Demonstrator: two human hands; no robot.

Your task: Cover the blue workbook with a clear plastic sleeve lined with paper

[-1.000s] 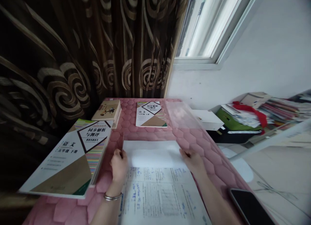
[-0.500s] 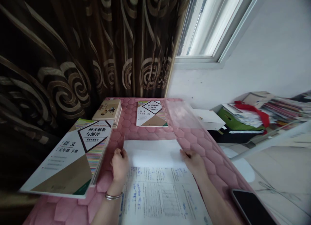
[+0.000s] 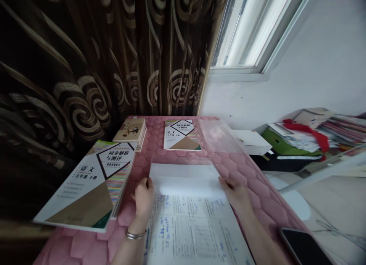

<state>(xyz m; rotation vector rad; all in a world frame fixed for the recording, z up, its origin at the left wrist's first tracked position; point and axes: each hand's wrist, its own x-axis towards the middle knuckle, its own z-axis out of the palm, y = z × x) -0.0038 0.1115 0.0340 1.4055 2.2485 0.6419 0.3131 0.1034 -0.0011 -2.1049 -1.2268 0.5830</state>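
Observation:
Before me lies a printed paper (image 3: 188,230) covered with blue handwriting, turned sideways to my view. A blank white sheet or folded part (image 3: 183,181) spans its far end; I cannot tell whether the two are joined. At the left edge of this white part, my left hand (image 3: 143,196) is closed with its fingers curled, a silver bangle (image 3: 135,234) on the wrist. My right hand (image 3: 233,192) pinches the opposite edge between thumb and fingers. A large workbook (image 3: 88,185) with a white and brown cover lies left of my left hand.
A similar workbook (image 3: 182,134) lies at the far side of the pink quilted table cover (image 3: 246,169). Beside it is a clear plastic sheet (image 3: 214,135). Small books (image 3: 130,131) are stacked at the back left. A phone (image 3: 304,246) rests near right; a white box (image 3: 251,143) stands beyond.
The whole view has shifted slightly, so everything appears a little further right. Both hands keep their hold at the sides of the white part, which looks slightly flatter.

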